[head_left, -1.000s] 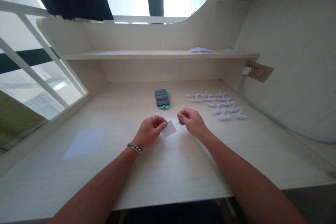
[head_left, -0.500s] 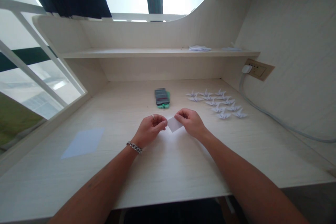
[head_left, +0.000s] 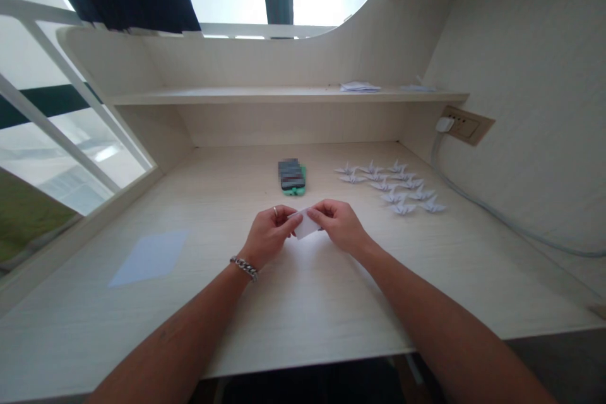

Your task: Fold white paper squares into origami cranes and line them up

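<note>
A small folded piece of white paper [head_left: 306, 226] is held just above the desk between both hands. My left hand [head_left: 271, 230], with a ring and a chain bracelet, pinches its left side between thumb and fingers. On the other side, my right hand [head_left: 341, 222] grips the upper right part, thumb on the face toward me. The fingers behind the paper are partly hidden. Several white folded paper cranes [head_left: 386, 187] stand in rows to the right, beyond my right hand. At the left lies a flat white sheet [head_left: 150, 257].
Behind the hands lies a dark phone-like object with a green edge [head_left: 292, 177], its surface blurred. A shelf [head_left: 284, 99] spans the back, with folded papers [head_left: 360, 86] on it. A plugged-in cable [head_left: 502, 218] runs along the right wall.
My left hand has shifted its grip farther onto the paper, thumb now over its face. The paper and right hand have moved slightly left.
</note>
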{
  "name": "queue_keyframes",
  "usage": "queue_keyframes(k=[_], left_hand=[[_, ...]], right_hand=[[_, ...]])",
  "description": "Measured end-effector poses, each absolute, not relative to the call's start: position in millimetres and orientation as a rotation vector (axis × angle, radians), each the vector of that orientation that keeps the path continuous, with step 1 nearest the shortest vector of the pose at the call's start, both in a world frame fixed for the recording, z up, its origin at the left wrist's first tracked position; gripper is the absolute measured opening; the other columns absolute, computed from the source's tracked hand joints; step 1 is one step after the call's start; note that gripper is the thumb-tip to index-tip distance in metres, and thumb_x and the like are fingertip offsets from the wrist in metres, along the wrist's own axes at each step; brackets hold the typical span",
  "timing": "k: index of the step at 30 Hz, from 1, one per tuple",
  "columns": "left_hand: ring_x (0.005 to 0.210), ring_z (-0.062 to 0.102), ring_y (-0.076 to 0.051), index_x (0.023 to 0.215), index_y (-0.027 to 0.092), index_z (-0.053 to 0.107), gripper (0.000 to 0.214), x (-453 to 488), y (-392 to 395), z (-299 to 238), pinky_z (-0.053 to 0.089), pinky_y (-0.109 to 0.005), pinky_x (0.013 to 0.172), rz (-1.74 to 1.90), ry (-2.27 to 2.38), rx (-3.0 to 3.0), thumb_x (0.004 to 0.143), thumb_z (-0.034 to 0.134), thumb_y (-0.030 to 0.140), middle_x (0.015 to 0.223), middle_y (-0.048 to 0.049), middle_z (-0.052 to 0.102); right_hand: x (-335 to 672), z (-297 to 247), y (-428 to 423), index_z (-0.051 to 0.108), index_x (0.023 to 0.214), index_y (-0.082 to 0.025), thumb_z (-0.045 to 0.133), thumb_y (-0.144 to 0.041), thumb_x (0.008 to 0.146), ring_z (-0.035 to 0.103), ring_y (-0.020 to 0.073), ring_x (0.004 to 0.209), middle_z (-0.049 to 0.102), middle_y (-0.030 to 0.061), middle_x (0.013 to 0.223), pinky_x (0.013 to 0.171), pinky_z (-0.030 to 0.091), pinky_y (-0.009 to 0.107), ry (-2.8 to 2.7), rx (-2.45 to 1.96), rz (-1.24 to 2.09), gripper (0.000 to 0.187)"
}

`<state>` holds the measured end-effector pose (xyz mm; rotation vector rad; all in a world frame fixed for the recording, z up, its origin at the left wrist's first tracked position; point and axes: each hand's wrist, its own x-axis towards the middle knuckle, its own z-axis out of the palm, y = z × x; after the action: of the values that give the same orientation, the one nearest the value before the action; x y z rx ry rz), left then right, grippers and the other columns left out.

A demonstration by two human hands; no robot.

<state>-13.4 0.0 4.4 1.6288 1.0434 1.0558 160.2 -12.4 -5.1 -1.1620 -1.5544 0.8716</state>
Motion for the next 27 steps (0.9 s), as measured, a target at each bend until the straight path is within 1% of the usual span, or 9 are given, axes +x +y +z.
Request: queue_keyframes(k=[5,11,14,16,19,21,23,25,27], left_hand=[[0.052,0.051,-0.009,0.076,0.012,0.066,0.031,-16,5,3,0.038,-0.021,0.048,1.220,1.103,1.441,0.068,0.074,0.041,0.060,0.0007,0.061],[0.058,0.058,-0.012,0.082,0.013,0.065,0.040,-19,10,-2,0.045,-0.024,0.054,1.254,1.106,1.305,0.065,0.076,0.047,0.066,-0.0013,0.064],[0.057,0.057,-0.012,0.083,0.013,0.065,0.039,-20,10,-2,0.045,-0.024,0.054,1.278,1.110,1.325,0.066,0.075,0.046,0.066,-0.0006,0.064],[0.056,0.055,-0.011,0.082,0.013,0.066,0.035,-19,8,-1,0.043,-0.022,0.052,1.250,1.097,1.443,0.069,0.074,0.044,0.064,-0.0001,0.062],[0.055,0.052,-0.010,0.082,0.013,0.068,0.029,-16,3,0,0.039,-0.021,0.050,1.129,1.030,1.635,0.074,0.070,0.041,0.062,0.0000,0.061],[0.054,0.052,-0.010,0.084,0.014,0.068,0.027,-15,0,1,0.040,-0.021,0.050,1.058,0.990,1.673,0.074,0.069,0.039,0.062,0.0002,0.061],[0.055,0.054,-0.011,0.081,0.014,0.066,0.026,-15,0,2,0.042,-0.022,0.051,1.007,0.961,1.646,0.070,0.073,0.037,0.062,-0.0001,0.062],[0.057,0.055,-0.011,0.076,0.014,0.064,0.025,-17,2,2,0.044,-0.023,0.054,0.979,0.951,1.610,0.066,0.075,0.034,0.064,-0.0013,0.064],[0.058,0.056,-0.011,0.075,0.013,0.063,0.025,-18,5,1,0.044,-0.023,0.055,1.019,0.984,1.574,0.065,0.076,0.033,0.066,-0.0021,0.065]], right_hand=[[158,-5,-16,0.063,0.069,-0.015,0.058,-0.031,0.080,0.055,0.0118,0.059,0.062,0.0006,0.063,0.057,0.040,0.023,-1.669,-1.189,0.902,0.020],[159,-4,-17,0.065,0.070,-0.015,0.059,-0.027,0.078,0.055,0.0113,0.058,0.064,0.0019,0.064,0.055,0.040,0.022,-1.742,-1.231,0.952,0.016],[161,-4,-15,0.064,0.069,-0.015,0.056,-0.028,0.080,0.058,0.0118,0.060,0.065,0.0028,0.065,0.056,0.043,0.023,-1.674,-1.216,1.009,0.019],[162,-4,-14,0.062,0.075,-0.015,0.056,-0.033,0.082,0.060,0.0125,0.061,0.065,0.0029,0.069,0.057,0.045,0.024,-1.573,-1.173,1.039,0.020],[161,-5,-13,0.062,0.087,-0.016,0.061,-0.039,0.080,0.059,0.0129,0.058,0.063,0.0009,0.068,0.055,0.047,0.025,-1.517,-1.092,1.041,0.025],[161,-5,-12,0.063,0.085,-0.016,0.063,-0.038,0.079,0.058,0.0129,0.058,0.063,0.0009,0.067,0.055,0.047,0.025,-1.531,-1.085,0.976,0.023],[161,-4,-12,0.064,0.080,-0.015,0.063,-0.036,0.078,0.058,0.0131,0.059,0.064,0.0023,0.069,0.055,0.047,0.026,-1.498,-1.104,0.912,0.021],[162,-4,-11,0.063,0.080,-0.015,0.064,-0.036,0.077,0.059,0.0140,0.061,0.066,0.0029,0.070,0.055,0.048,0.026,-1.426,-1.107,0.927,0.021],[163,-5,-10,0.062,0.079,-0.015,0.064,-0.036,0.076,0.060,0.0143,0.060,0.065,0.0028,0.069,0.055,0.048,0.026,-1.402,-1.114,0.992,0.021]])
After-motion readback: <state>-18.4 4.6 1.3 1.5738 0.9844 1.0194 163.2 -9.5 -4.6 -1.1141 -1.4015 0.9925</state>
